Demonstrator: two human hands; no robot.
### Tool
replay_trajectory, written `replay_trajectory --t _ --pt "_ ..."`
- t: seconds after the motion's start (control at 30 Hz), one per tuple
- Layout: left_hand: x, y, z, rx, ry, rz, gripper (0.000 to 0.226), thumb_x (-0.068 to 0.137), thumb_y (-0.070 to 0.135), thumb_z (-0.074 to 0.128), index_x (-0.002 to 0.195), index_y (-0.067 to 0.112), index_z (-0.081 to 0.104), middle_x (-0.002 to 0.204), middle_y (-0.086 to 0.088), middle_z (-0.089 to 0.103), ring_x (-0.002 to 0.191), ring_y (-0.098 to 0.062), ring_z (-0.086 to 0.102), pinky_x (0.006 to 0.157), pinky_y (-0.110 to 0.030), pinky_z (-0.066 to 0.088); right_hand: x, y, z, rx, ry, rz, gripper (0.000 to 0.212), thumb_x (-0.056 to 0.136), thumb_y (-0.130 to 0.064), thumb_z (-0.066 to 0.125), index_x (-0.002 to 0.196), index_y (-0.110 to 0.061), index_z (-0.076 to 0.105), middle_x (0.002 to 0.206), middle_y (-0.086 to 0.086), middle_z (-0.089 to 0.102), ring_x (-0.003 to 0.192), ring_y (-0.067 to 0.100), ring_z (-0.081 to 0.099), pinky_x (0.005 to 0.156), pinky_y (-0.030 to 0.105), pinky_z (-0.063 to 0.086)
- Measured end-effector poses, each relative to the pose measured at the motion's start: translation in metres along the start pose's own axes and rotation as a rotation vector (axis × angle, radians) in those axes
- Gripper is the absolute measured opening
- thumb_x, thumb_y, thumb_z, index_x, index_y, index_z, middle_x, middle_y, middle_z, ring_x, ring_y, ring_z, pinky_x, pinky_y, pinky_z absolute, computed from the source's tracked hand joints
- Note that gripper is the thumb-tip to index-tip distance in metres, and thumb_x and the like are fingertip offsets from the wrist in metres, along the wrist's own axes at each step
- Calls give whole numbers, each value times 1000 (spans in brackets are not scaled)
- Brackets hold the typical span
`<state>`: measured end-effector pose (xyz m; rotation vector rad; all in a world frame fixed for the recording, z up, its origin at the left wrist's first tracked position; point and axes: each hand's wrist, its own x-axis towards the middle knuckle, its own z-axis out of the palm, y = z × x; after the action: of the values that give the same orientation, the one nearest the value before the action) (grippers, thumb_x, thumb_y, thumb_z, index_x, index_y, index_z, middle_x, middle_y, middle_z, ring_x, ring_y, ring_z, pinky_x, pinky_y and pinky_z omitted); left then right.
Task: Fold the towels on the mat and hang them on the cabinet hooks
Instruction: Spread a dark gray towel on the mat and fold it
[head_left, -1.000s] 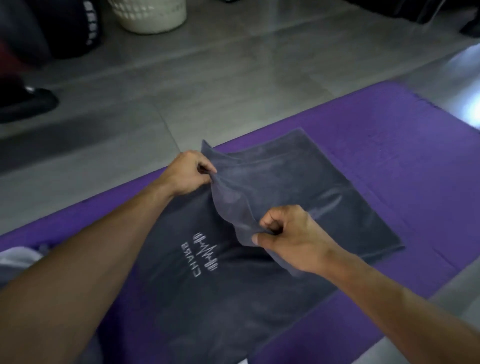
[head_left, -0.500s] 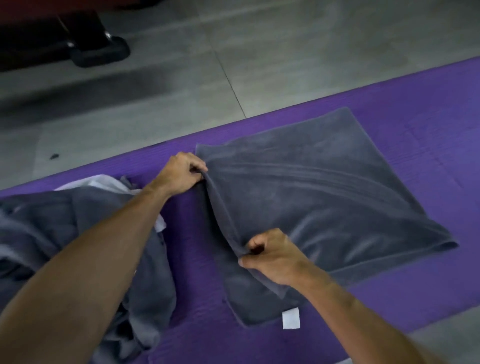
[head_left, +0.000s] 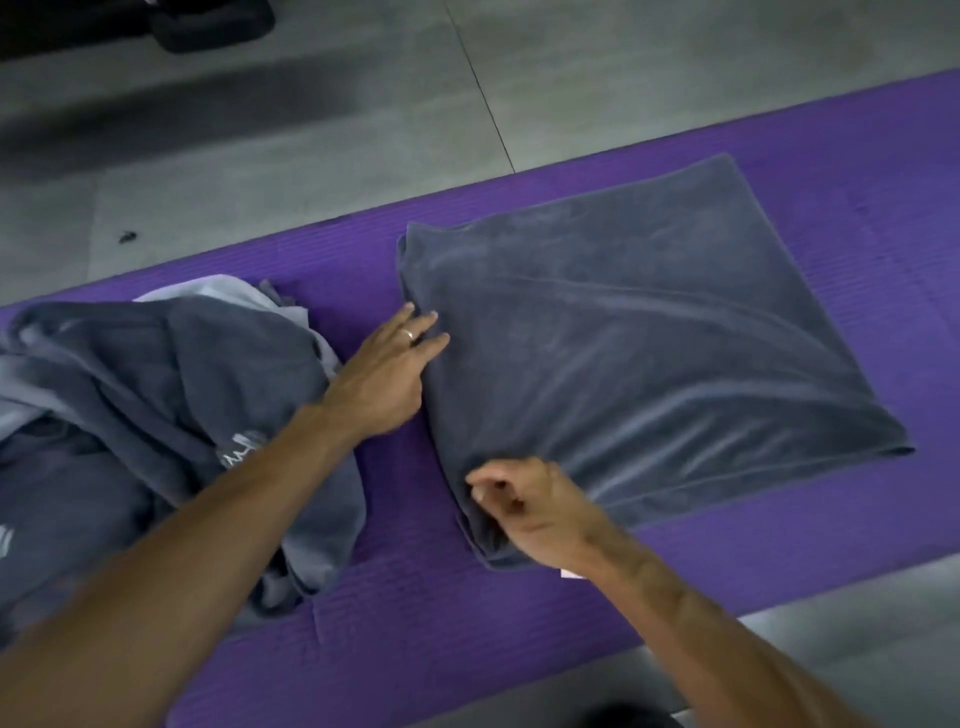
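The dark grey towel (head_left: 639, 353) lies folded in a flat square on the purple mat (head_left: 519, 639). The left hand (head_left: 387, 371) rests at the towel's left edge, its fingers straight and just touching the cloth. The right hand (head_left: 530, 512) sits on the near left corner with its fingers curled, but it is a bit blurry, so I cannot tell if it pinches the cloth or only presses it. To the left on the mat is a messy heap of more towels (head_left: 156, 415), grey and lighter ones, not folded yet.

I think this is the folding step, and this towel is nearly done. Next the edges may need a pat to make them line up. Then the towel must be picked up gently so the fold does not fall open, and carried to a hook. No cabinet or hooks can be seen here
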<state>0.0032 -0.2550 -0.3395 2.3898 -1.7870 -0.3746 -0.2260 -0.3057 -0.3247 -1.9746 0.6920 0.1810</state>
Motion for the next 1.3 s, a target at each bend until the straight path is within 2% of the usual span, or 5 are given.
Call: replay_trajectory --t 0.17,0.4,0.8,1.07,1.3 --pt "-76 92 29 -187 195 70 32 85 30 48 109 19 66 113 3 60 109 -17 55 89 -35 43 -34 62 -40 -260 521 -2 20 70 -7 64 86 -18 68 82 -3 66 79 25 64 73 42 54" --pt "-107 130 56 39 154 145 31 72 29 75 100 20 65 94 0 60 86 -20 58 70 -34 52 -52 106 -58 -764 397 -208 25 67 -26 78 88 -20 68 90 -2 56 84 22 55 73 36 46" --pt "-103 143 52 71 100 182 29 65 12 73 94 19 72 78 5 64 71 -13 64 52 -26 54 -64 113 -61 -769 354 -355 10 82 -15 70 81 -22 63 81 -7 55 79 18 54 70 32 42" --pt "-56 212 70 48 173 186 20 75 30 64 90 18 70 92 0 59 86 -20 57 69 -32 52 -81 140 -93 -729 491 -88 35 60 -25 62 93 -16 66 92 2 59 89 26 53 76 39 40" --pt "-16 242 77 8 84 220 13 64 17 77 72 20 67 71 4 59 70 -17 58 55 -26 49 -90 174 -147 -860 523 -24 9 78 -18 74 82 -15 67 84 5 59 79 30 57 70 42 45"
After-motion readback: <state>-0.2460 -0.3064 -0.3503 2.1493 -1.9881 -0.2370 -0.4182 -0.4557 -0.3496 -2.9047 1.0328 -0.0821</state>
